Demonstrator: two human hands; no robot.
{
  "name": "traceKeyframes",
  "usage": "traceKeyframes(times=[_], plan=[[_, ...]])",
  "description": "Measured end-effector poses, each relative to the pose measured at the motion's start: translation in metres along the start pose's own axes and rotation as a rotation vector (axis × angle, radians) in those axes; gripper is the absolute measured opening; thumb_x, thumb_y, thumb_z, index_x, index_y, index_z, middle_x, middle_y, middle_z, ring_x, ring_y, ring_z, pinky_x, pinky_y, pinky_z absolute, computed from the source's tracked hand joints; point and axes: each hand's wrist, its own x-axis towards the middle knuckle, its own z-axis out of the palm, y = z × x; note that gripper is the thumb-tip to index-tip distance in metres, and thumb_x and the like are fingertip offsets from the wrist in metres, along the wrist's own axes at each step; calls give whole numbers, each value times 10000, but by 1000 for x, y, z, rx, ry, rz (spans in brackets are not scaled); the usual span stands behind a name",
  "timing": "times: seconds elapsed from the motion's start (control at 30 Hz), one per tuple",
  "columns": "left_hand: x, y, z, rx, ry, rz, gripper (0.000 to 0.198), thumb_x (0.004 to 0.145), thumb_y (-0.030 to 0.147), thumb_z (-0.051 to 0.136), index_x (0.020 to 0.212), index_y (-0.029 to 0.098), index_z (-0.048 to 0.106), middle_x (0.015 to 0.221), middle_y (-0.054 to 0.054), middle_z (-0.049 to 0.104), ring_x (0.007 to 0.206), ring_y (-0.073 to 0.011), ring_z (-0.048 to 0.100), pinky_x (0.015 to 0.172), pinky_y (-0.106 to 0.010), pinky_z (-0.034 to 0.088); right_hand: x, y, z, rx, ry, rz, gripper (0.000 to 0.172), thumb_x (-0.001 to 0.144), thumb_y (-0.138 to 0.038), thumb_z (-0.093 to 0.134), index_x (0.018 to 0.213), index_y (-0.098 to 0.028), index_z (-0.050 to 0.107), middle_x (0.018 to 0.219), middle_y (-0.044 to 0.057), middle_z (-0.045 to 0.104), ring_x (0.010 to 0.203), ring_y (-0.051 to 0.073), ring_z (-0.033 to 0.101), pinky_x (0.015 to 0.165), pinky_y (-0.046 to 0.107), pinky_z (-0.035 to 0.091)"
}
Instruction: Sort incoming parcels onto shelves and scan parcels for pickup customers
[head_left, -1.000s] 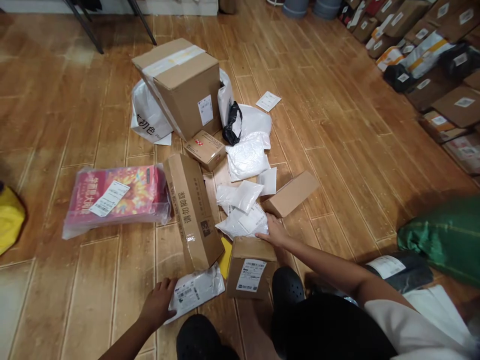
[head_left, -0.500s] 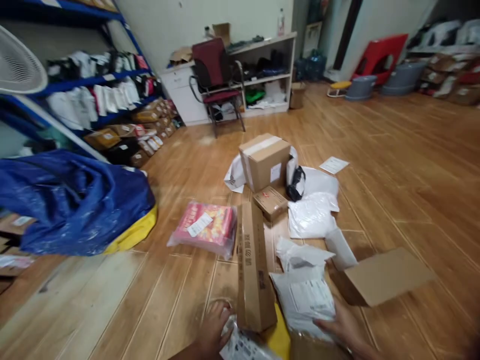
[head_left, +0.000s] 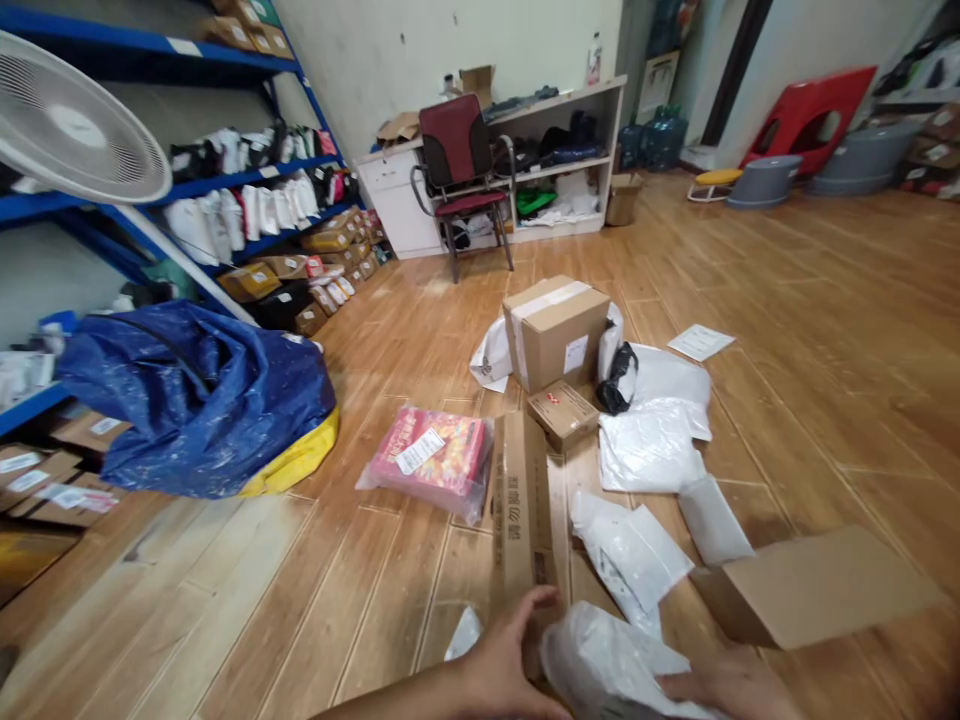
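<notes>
**Wooden floor strewn with parcels, both hands low in the frame**

Head view: plank floor (head_left: 825,400) fills the middle of the picture, with blue shelving (head_left: 150,45) and a fan (head_left: 75,120) at upper left and a red chair (head_left: 465,160) at upper centre.

Much at the bottom edge is cut off. Of the right hand (head_left: 731,690) only the back and the fingers show; whether it grips or merely rests cannot be told. A white scrap (head_left: 465,635) beside the left wrist is mostly hidden. The white mailer bag (head_left: 600,660) runs off the bottom of the frame, so its full shape is unclear.

The long cardboard box (head_left: 525,510) lies flat at lower centre. Its long axis runs almost straight up the picture, near end at the bottom, far end just beside a small brown box (head_left: 562,415). Printed characters run along its top face. A pink packet (head_left: 435,460) lies just left of it.

The left hand (head_left: 510,665) comes in from the bottom left, spread wide, thumb raised onto the box's near end. The right hand lies on the crumpled mailer bag, fingers pointing left. A flat brown carton (head_left: 817,585) sits just above it at lower right.
</notes>
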Motion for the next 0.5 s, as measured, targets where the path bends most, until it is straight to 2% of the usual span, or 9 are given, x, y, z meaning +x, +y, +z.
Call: traceKeyframes(times=[0.07,0.13,0.2,0.27,0.33,0.4,0.47,0.5], plan=[[-2,3,5,-155,-64,62,1235,346,427,957,1432,273,388,1462,-160,453,1342,-368,420,1149,-526,281,-3,-12,-4,78,44,48,173,734,-522,680,878,-479,765,833,93,760,770,333,718,725,491,578],[-4,6,8,-377,-108,66,1201,415,431,944,1448,253,358,1448,-164,472,1323,-356,447,1131,-529,306,1,-24,-2,184,127,61,213,754,-546,696,865,-389,788,794,87,760,742,288,713,712,426,569],[-6,2,9,-572,-130,-17,1157,492,461,914,1461,215,333,1421,-187,496,1298,-359,476,1104,-522,340,12,-30,5,284,166,61,322,748,-575,714,865,-287,794,751,74,749,716,237,694,691,345,551],[-11,-10,9,-640,-141,-119,1102,524,525,881,1439,178,375,1380,-207,534,1268,-381,501,1079,-524,363,28,-25,13,363,107,58,424,781,-599,678,938,-217,774,779,61,738,742,205,672,664,286,525],[-18,-28,10,-625,-138,-200,1065,492,600,859,1375,150,466,1303,-218,595,1219,-412,534,1050,-541,384,48,-5,18,370,33,61,490,853,-611,581,1058,-191,729,869,59,728,792,198,654,659,271,508],[-27,-45,12,-604,-84,-273,1042,456,636,849,1317,140,534,1239,-211,641,1198,-429,545,1041,-545,388,71,28,20,234,47,132,515,911,-590,494,1174,-183,668,993,83,708,864,214,643,724,305,511],[-33,-56,15,-599,0,-330,1062,415,642,855,1303,141,560,1215,-198,660,1207,-436,536,1053,-537,379,94,69,21,-80,108,326,570,891,-541,556,1297,-141,577,1169,160,647,1024,268,612,887,378,485],[-35,-58,17,-598,30,-352,1090,394,646,858,1314,144,559,1218,-193,660,1219,-437,526,1063,-533,369,105,91,22,-267,100,440,712,821,-533,655,1369,-103,502,1274,219,580,1141,322,558,963,425,447]])
